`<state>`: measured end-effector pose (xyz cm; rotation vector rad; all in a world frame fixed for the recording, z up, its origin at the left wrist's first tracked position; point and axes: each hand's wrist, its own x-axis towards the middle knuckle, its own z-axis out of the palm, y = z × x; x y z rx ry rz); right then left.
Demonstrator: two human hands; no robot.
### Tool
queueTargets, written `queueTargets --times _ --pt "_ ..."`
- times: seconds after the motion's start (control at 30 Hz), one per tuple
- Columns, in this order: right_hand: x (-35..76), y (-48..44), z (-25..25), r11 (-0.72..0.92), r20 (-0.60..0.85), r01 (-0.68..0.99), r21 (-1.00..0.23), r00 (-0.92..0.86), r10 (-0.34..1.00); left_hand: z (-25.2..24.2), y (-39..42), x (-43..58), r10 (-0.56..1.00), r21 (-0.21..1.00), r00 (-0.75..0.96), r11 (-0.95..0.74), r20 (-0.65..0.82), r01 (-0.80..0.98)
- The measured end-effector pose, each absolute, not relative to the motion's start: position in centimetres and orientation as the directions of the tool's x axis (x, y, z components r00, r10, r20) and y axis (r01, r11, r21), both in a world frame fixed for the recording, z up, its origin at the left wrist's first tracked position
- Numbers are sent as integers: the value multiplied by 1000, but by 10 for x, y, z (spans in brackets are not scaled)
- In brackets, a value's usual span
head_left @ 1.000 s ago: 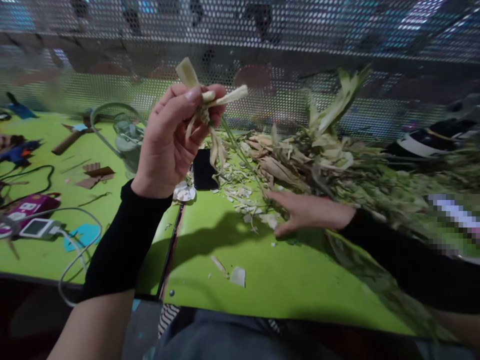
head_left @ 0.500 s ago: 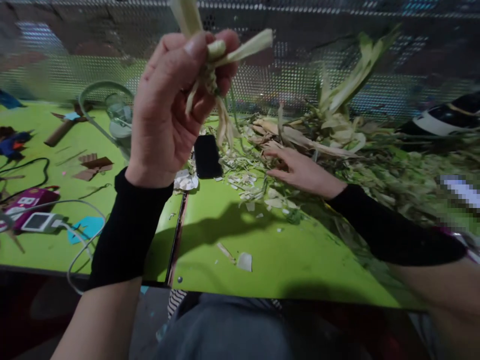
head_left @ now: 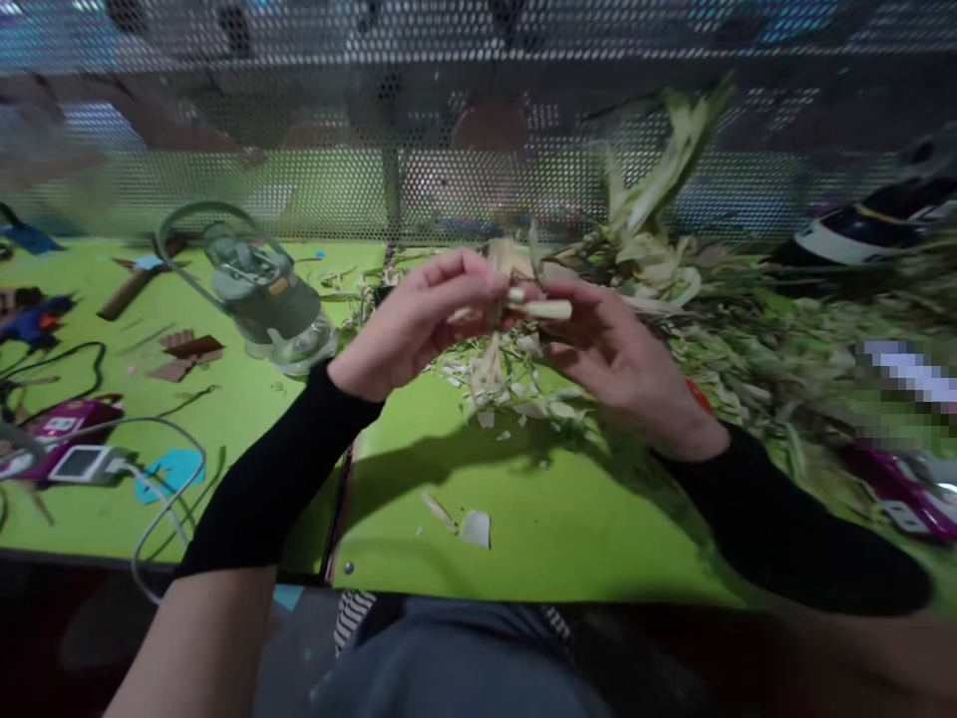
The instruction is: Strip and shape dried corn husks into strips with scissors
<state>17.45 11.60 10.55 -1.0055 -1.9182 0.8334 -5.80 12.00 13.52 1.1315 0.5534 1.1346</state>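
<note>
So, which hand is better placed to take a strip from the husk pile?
Probably the right hand: it is nearer the husk pile, while the left hand pinches the husk piece. Whether the right also grips that piece is unclear.

Two hands — two black sleeves, two purple objects, one lidded bottle, one brown tube.

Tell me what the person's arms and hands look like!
The left hand and right hand wear no gloves. A plain black left sleeve and matching right sleeve wrap the wrists and forearms like tubes. Nearer the elbows, the arms are bare. I see no markings.
</note>
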Motion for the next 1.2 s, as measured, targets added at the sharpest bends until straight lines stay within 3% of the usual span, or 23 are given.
queueTargets --times 0.07,0.17,0.27,0.57,0.7,0.93,1.07,1.2 --pt "160 118 101 407 317 181 -896 -383 868 124 127 -50 908 930 414 97 64 -356" --pt "153 125 91 292 223 132 -947 -381 897 112 137 -44 914 919 405 155 6 -362" --pt "159 130 87 247 185 160 -956 -327 927 105 143 -45 914 921 404 180 -27 -345" --pt "175 132 107 392 357 427 -815 -162 920 91 152 -48 894 940 444 200 -59 -278" --pt "180 135 107 448 423 469 -761 -165 891 89 152 -48 891 948 453 168 -29 -270" --pt "176 133 106 468 380 447 -762 -276 883 91 141 -42 804 951 594 157 32 -265" --pt "177 136 105 380 333 336 -862 -190 923 91 140 -42 759 937 649 183 59 -299" --pt "181 139 103 297 267 273 -915 -142 953 92 143 -46 824 927 564 165 58 -336"
